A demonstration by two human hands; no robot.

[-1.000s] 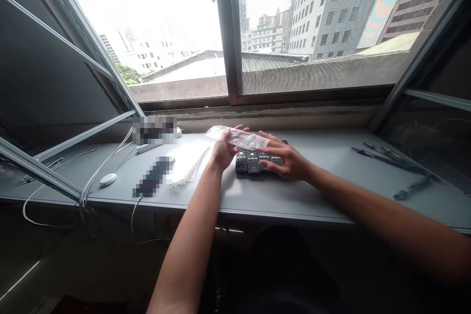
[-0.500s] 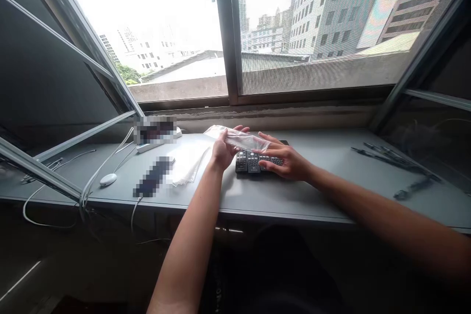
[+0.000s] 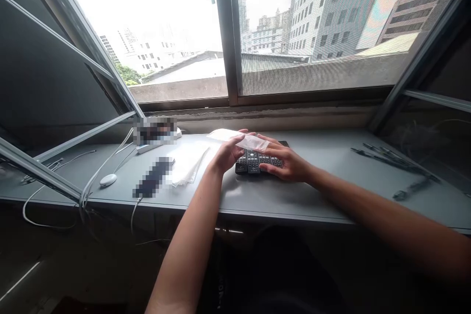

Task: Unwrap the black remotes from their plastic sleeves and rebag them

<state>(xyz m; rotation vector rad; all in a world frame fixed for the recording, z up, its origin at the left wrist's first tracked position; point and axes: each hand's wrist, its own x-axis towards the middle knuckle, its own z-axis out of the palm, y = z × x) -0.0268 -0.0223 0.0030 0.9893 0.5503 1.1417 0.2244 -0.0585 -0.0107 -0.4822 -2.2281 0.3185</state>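
Can't read txt on remotes [image 3: 253, 161] or clothing [image 3: 221, 288].

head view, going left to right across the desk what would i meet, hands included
White oval object → pixelated dark item → stack of plastic sleeves → left hand → right hand → dark thin items

Right, the window post [image 3: 228, 49] is standing tall, and to its right a grey high-rise [image 3: 334, 14] is looming through mesh, with a brownish block [image 3: 412, 14] rising further that way. Left of the post, a green tree [image 3: 127, 74] is peeking in low. Down and well left of it, white cables [image 3: 85, 189] are draping over the edge of the desk [image 3: 331, 142]; nearer the post, a white oval gadget [image 3: 108, 179] is lying. Far right of the post, dark, thin strands [image 3: 390, 159] are stretching out, looking smeared to me.
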